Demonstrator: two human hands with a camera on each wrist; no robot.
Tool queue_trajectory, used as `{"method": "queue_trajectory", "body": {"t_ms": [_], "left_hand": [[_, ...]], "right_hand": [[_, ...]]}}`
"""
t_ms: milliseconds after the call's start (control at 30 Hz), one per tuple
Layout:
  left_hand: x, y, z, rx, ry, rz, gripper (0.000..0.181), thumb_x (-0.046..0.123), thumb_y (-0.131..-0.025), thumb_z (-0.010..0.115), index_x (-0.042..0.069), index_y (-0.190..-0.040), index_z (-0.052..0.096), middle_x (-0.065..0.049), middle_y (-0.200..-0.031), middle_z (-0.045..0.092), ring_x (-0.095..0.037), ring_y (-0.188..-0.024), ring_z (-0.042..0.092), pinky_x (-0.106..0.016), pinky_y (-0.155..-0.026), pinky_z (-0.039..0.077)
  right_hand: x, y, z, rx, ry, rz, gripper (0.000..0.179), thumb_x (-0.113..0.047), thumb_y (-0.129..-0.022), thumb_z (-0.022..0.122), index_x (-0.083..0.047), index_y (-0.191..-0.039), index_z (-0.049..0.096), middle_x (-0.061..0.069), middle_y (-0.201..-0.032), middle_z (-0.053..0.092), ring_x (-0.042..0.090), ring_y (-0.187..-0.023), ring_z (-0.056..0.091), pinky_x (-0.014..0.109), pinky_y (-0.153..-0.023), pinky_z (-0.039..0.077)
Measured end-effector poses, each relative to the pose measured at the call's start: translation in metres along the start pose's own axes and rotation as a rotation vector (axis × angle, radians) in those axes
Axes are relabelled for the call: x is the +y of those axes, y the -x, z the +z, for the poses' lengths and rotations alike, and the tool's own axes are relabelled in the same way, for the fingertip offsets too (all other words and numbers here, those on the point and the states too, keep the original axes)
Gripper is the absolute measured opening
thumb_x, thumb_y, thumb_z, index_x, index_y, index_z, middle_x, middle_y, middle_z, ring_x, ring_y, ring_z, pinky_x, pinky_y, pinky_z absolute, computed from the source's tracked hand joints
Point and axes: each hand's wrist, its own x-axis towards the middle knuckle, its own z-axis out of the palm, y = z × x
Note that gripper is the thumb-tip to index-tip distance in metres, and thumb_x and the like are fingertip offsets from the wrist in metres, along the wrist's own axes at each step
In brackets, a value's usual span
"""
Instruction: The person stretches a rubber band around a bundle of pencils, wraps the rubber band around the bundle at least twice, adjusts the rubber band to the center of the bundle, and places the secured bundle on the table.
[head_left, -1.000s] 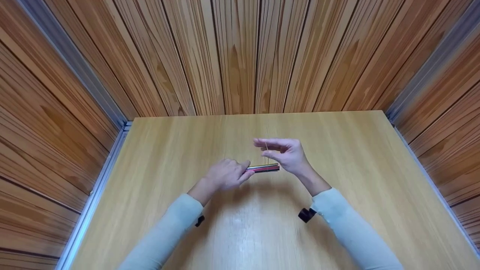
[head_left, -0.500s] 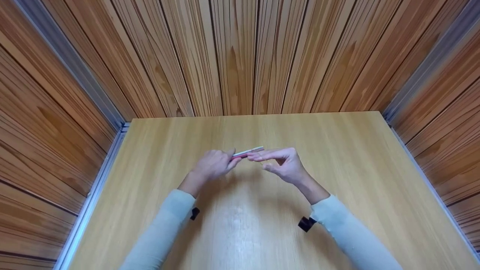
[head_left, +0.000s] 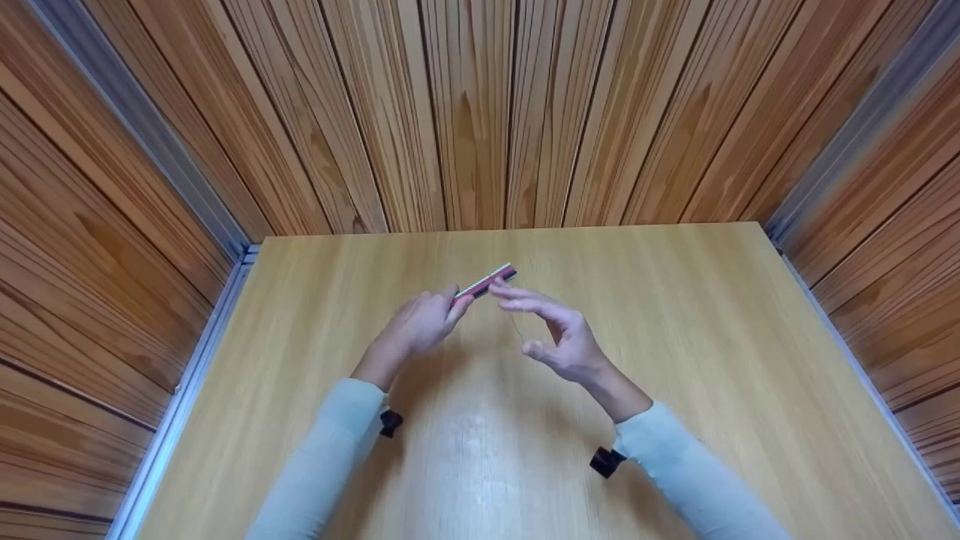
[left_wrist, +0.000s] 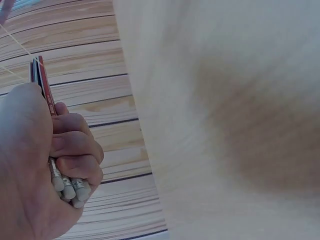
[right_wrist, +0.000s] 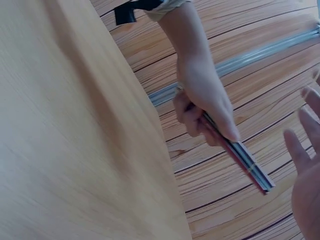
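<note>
My left hand grips a bundle of pencils over the table, its far end slanting up to the right. Fingers are curled round the bundle in the left wrist view, where pale erasers poke out below the little finger. A thin rubber band runs between the fingertips and thumb of my right hand, which are spread apart. Pale strands stretch away from the pencils in the left wrist view. Near the bundle's far end, a yellowish band crosses it in the right wrist view.
A light wooden table lies under both hands. Wooden plank walls enclose it at the back and both sides, with metal rails along the edges. Dark wrist cameras hang at the sleeves.
The left hand has moved leftward and away from me, tilting the bundle up at its far end. The right hand has lowered slightly, its thumb and fingers spreading wider with the rubber band.
</note>
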Motion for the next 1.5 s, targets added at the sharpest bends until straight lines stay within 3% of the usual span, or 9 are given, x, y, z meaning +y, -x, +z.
{"method": "queue_trajectory", "body": {"t_ms": [200, 333, 433, 600, 700, 933, 1067, 1300, 1500], "left_hand": [[0.009, -0.001, 0.002, 0.071, 0.100, -0.073, 0.042, 0.055, -0.120, 0.044, 0.016, -0.124, 0.058, 0.000, -0.081, 0.049, -0.017, -0.063, 0.045, -0.029, -0.057, 0.036], [0.016, 0.000, 0.007, 0.135, 0.126, -0.087, 0.043, 0.055, -0.120, 0.044, 0.014, -0.125, 0.057, 0.000, -0.082, 0.049, -0.017, -0.065, 0.045, -0.030, -0.058, 0.036], [0.021, 0.000, 0.011, 0.208, 0.139, -0.082, 0.041, 0.052, -0.120, 0.045, 0.013, -0.124, 0.056, 0.000, -0.082, 0.048, -0.016, -0.064, 0.044, -0.029, -0.057, 0.035], [0.029, 0.002, 0.018, 0.368, 0.105, -0.036, 0.036, 0.047, -0.120, 0.048, 0.011, -0.122, 0.056, 0.002, -0.078, 0.048, -0.014, -0.059, 0.043, -0.026, -0.053, 0.033], [0.030, 0.004, 0.024, 0.494, 0.036, 0.043, 0.034, 0.041, -0.120, 0.052, 0.007, -0.120, 0.057, 0.002, -0.074, 0.047, -0.013, -0.055, 0.041, -0.024, -0.051, 0.029], [0.032, 0.012, 0.030, 0.710, -0.157, 0.249, 0.032, 0.032, -0.114, 0.066, 0.002, -0.114, 0.059, -0.005, -0.067, 0.055, -0.014, -0.052, 0.042, -0.022, -0.051, 0.027], [0.034, 0.015, 0.028, 0.716, -0.242, 0.332, 0.035, 0.036, -0.113, 0.067, 0.002, -0.114, 0.059, -0.007, -0.070, 0.060, -0.015, -0.051, 0.045, -0.021, -0.051, 0.027], [0.033, 0.018, 0.021, 0.720, -0.426, 0.461, 0.033, 0.039, -0.109, 0.072, 0.007, -0.110, 0.061, -0.002, -0.068, 0.062, -0.011, -0.051, 0.038, -0.019, -0.049, 0.031], [0.032, 0.020, 0.012, 0.641, -0.602, 0.510, 0.038, 0.049, -0.109, 0.071, 0.013, -0.110, 0.060, 0.004, -0.064, 0.052, -0.008, -0.053, 0.025, -0.018, -0.053, 0.017]], "right_hand": [[0.002, 0.004, 0.009, 0.085, 0.108, -0.019, 0.090, -0.064, -0.103, 0.074, -0.018, -0.173, 0.043, -0.001, -0.185, 0.037, 0.016, -0.173, 0.035, 0.036, -0.132, 0.043], [0.004, 0.007, 0.015, 0.154, 0.138, 0.000, 0.099, -0.072, -0.099, 0.073, -0.029, -0.178, 0.031, -0.010, -0.189, 0.024, 0.014, -0.176, 0.027, 0.036, -0.133, 0.041], [0.005, 0.008, 0.019, 0.219, 0.124, 0.025, 0.112, -0.076, -0.098, 0.072, -0.018, -0.180, 0.022, -0.007, -0.191, 0.015, 0.019, -0.178, 0.022, 0.038, -0.133, 0.038], [0.009, 0.008, 0.022, 0.318, 0.062, 0.049, 0.133, -0.079, -0.096, 0.072, 0.005, -0.176, 0.005, 0.027, -0.189, 0.002, 0.024, -0.179, 0.018, 0.039, -0.134, 0.036], [0.011, 0.007, 0.021, 0.351, -0.004, 0.059, 0.137, -0.081, -0.093, 0.074, 0.005, -0.177, 0.007, 0.033, -0.187, 0.005, 0.018, -0.178, 0.023, 0.038, -0.133, 0.038], [0.015, 0.011, 0.009, 0.366, -0.122, 0.098, 0.133, -0.078, -0.092, 0.078, 0.008, -0.174, 0.018, -0.009, -0.178, 0.044, 0.006, -0.165, 0.042, 0.031, -0.128, 0.044], [0.018, 0.012, 0.002, 0.381, -0.177, 0.121, 0.121, -0.071, -0.091, 0.084, 0.009, -0.168, 0.035, -0.011, -0.165, 0.058, 0.008, -0.155, 0.055, 0.030, -0.125, 0.049], [0.021, 0.013, -0.009, 0.364, -0.216, 0.128, 0.087, -0.056, -0.092, 0.090, -0.004, -0.155, 0.059, -0.003, -0.152, 0.069, 0.009, -0.142, 0.065, 0.029, -0.118, 0.056], [0.019, 0.015, -0.016, 0.296, -0.130, 0.174, 0.104, -0.057, -0.092, 0.090, 0.018, -0.153, 0.051, -0.003, -0.144, 0.075, 0.011, -0.139, 0.070, 0.025, -0.115, 0.056]]}}
